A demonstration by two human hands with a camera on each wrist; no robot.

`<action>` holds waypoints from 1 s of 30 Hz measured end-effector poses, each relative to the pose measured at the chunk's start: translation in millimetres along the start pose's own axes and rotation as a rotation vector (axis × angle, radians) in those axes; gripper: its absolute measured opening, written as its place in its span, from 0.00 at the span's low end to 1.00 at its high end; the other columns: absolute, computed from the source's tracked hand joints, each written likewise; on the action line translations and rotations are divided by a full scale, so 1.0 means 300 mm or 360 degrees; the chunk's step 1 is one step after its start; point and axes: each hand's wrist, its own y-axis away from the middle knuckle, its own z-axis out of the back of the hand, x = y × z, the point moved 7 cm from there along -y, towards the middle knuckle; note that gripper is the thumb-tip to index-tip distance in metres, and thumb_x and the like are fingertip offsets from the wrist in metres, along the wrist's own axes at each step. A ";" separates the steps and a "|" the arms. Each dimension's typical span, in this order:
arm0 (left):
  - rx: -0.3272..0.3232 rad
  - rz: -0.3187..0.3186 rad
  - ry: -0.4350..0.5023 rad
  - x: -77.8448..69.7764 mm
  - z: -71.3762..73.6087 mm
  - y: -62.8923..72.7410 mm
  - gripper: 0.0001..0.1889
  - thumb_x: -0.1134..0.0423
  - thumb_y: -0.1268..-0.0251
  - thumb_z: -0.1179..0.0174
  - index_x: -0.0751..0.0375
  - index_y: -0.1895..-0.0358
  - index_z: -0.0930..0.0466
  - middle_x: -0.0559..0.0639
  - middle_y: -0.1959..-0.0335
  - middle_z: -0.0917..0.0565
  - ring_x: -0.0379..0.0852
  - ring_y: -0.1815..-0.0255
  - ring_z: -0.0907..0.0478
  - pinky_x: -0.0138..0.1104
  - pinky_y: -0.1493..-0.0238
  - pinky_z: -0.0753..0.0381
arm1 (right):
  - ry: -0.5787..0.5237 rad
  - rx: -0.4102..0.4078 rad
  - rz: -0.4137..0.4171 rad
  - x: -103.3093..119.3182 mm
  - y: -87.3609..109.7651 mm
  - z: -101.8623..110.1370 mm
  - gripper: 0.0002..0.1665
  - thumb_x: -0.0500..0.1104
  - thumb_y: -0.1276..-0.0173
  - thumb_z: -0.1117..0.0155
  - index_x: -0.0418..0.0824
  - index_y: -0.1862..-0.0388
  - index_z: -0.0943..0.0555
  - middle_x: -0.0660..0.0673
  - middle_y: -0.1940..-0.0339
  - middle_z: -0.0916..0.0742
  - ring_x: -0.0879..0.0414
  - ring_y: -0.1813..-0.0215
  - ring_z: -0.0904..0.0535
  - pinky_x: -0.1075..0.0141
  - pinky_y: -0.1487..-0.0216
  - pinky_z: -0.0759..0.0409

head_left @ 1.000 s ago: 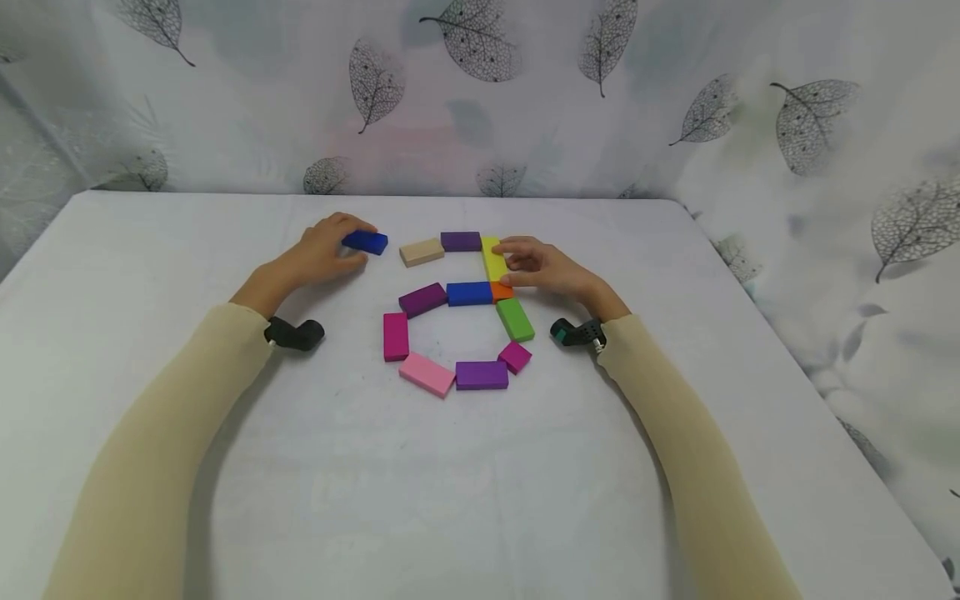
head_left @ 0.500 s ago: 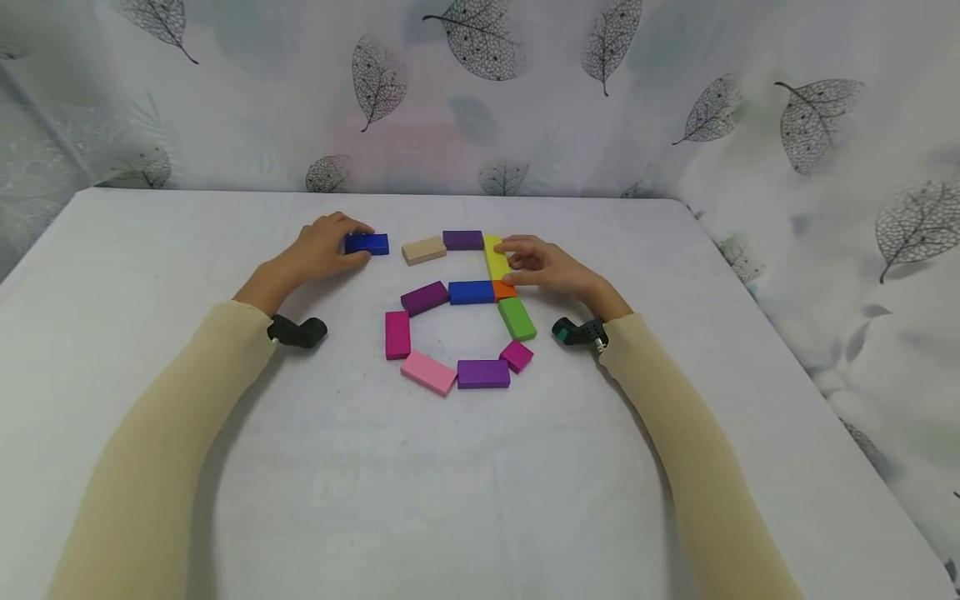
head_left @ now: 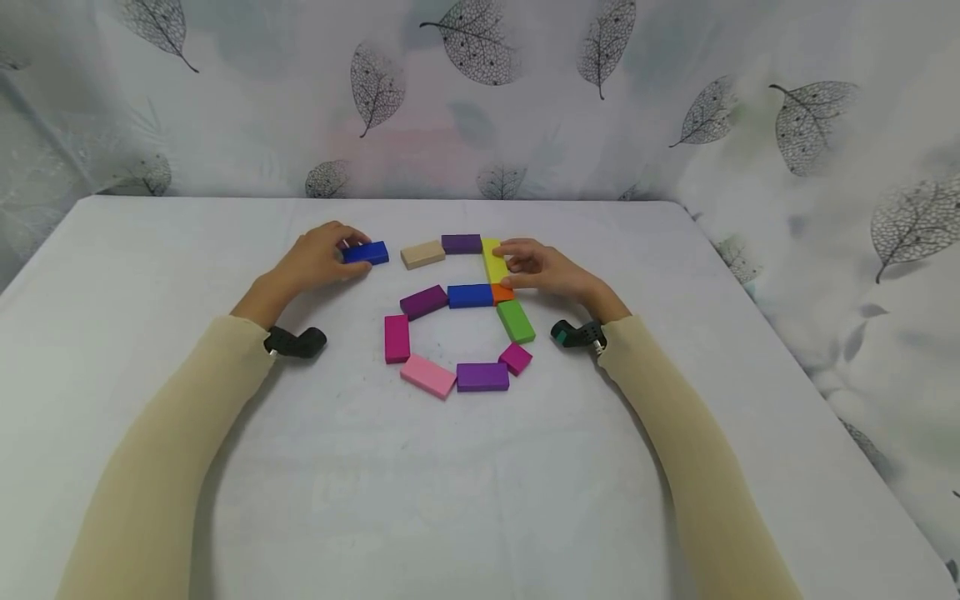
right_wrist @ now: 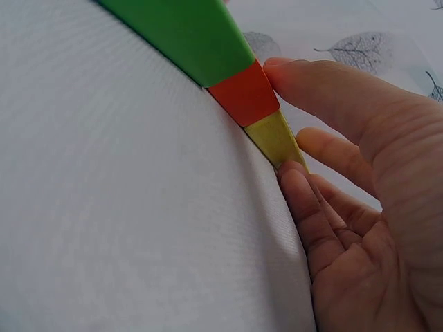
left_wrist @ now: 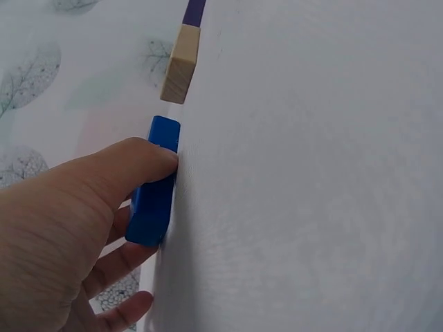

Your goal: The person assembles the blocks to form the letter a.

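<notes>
My left hand [head_left: 314,256] pinches a dark blue block [head_left: 367,252] at the upper left of the arrangement, its thumb across one side in the left wrist view. The block's right end points toward the wooden-coloured block [head_left: 422,254], with a gap between them. My right hand [head_left: 553,268] rests against the right side of the arrangement, its forefinger on the yellow block [head_left: 492,262]. Its thumb lies at the orange block [right_wrist: 248,95], beside the green block [right_wrist: 190,38]. A purple block [head_left: 461,243] meets the yellow one at the top.
Below lie another blue block [head_left: 470,296], a dark purple block [head_left: 423,301], a magenta block [head_left: 397,339], a pink block [head_left: 428,376], a violet block [head_left: 482,377] and a small magenta block [head_left: 515,358], forming a loop on the white tabletop [head_left: 375,500]. A leaf-patterned curtain [head_left: 555,117] stands behind.
The dark blue block in my left hand has turned slightly, its right end now angled up and away. My right hand and the other blocks stay in place.
</notes>
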 end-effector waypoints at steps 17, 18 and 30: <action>-0.0066 -0.0027 0.0020 -0.035 0.003 0.026 0.25 0.58 0.38 0.36 0.67 0.40 0.27 0.65 0.46 0.25 0.59 0.47 0.29 0.52 0.44 0.29 | -0.0012 0.0011 0.0060 0.001 0.001 0.004 0.33 0.41 0.34 0.33 0.41 0.30 0.29 0.45 0.25 0.35 0.49 0.37 0.29 0.55 0.30 0.34; -0.0076 -0.0033 0.0025 -0.037 0.004 0.028 0.25 0.59 0.38 0.36 0.67 0.40 0.27 0.65 0.46 0.25 0.59 0.47 0.29 0.51 0.45 0.29 | -0.0024 0.0012 0.0075 0.003 0.002 0.005 0.33 0.40 0.34 0.33 0.40 0.31 0.29 0.45 0.25 0.35 0.49 0.37 0.29 0.55 0.30 0.34; -0.0118 -0.0068 0.0030 -0.078 0.002 0.053 0.25 0.58 0.38 0.35 0.64 0.40 0.26 0.62 0.47 0.25 0.58 0.47 0.29 0.50 0.47 0.28 | -0.0082 0.0024 0.0111 0.000 -0.003 0.002 0.34 0.37 0.34 0.34 0.36 0.30 0.31 0.41 0.25 0.36 0.46 0.37 0.30 0.54 0.30 0.34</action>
